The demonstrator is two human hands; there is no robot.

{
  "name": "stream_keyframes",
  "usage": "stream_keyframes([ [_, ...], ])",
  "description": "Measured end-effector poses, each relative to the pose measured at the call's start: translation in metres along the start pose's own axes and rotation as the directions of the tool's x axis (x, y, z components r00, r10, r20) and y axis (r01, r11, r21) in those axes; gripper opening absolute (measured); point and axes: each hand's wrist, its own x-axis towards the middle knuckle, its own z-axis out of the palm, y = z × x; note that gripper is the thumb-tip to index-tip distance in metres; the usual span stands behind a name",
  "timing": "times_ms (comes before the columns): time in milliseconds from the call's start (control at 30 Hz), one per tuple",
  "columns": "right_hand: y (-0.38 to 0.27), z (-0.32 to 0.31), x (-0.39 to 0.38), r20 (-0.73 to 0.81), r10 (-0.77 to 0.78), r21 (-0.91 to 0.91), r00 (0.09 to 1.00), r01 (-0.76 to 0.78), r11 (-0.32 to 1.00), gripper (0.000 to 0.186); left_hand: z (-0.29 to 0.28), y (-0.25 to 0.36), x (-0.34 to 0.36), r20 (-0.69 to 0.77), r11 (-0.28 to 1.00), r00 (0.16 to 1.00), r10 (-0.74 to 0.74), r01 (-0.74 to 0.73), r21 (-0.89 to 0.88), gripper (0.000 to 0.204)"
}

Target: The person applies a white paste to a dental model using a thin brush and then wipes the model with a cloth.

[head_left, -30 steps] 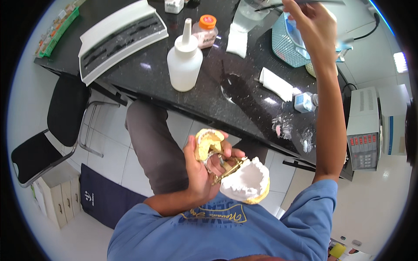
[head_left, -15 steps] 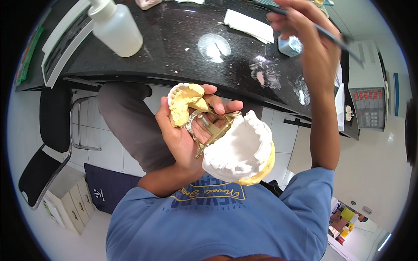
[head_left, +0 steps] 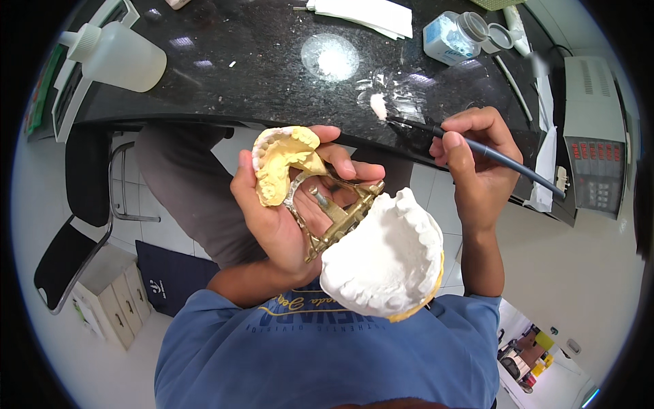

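Observation:
My left hand [head_left: 272,235] is wrapped round a brass-coloured dental articulator [head_left: 346,221], opened out wide. A yellow plaster jaw cast [head_left: 274,183] with a whitish rim is on its left side, by my thumb. The larger white jaw cast [head_left: 371,266], yellow at its base, lies on the right with its teeth upward. Between finger and thumb, my right hand [head_left: 480,170] grips a slim brush [head_left: 507,161] with a dark blue handle. Its dark tip points left, at the edge of a pinkish-white dab of paste [head_left: 379,105] on the counter; whether it touches I cannot tell.
The black speckled counter [head_left: 231,88] carries a white squeeze bottle [head_left: 126,58] at left, folded white tissues [head_left: 368,15] at the back and an open jar [head_left: 449,39] at right. White smears surround the paste. A grey control unit [head_left: 596,129] stands far right.
My right hand has come down and nearer with the brush, its tip now beside the paste. My left hand still holds the articulator. The view has shifted, showing more of the jar.

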Motion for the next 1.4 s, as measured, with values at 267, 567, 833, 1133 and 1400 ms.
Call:
stream_keyframes([
  [267,0.004,0.002,0.004,0.023,-0.008,-0.027,1.000,0.009,1.000,0.009,0.000,-0.003,0.002,-0.009,0.999,0.999,0.039,-0.039,-0.004,0.078],
  [567,0.007,0.003,0.003,-0.019,-0.025,0.001,1.000,0.025,1.000,0.010,-0.002,-0.002,0.004,0.012,0.998,0.999,0.045,-0.044,-0.035,0.079],
  [833,0.005,0.005,0.003,0.003,-0.009,-0.020,1.000,0.009,1.000,0.010,0.005,-0.002,0.004,-0.045,0.997,0.996,0.073,-0.071,0.044,0.063],
  [1133,0.005,0.010,0.001,0.016,-0.039,0.036,0.999,0.039,0.999,0.011,0.004,0.004,0.001,-0.091,0.998,0.994,0.062,-0.062,0.010,0.067],
  [1400,-0.001,0.008,0.017,0.326,-0.516,0.065,0.792,0.526,0.848,0.022,0.005,0.019,-0.002,-0.129,0.994,0.988,-0.086,0.077,-0.078,0.077],
])
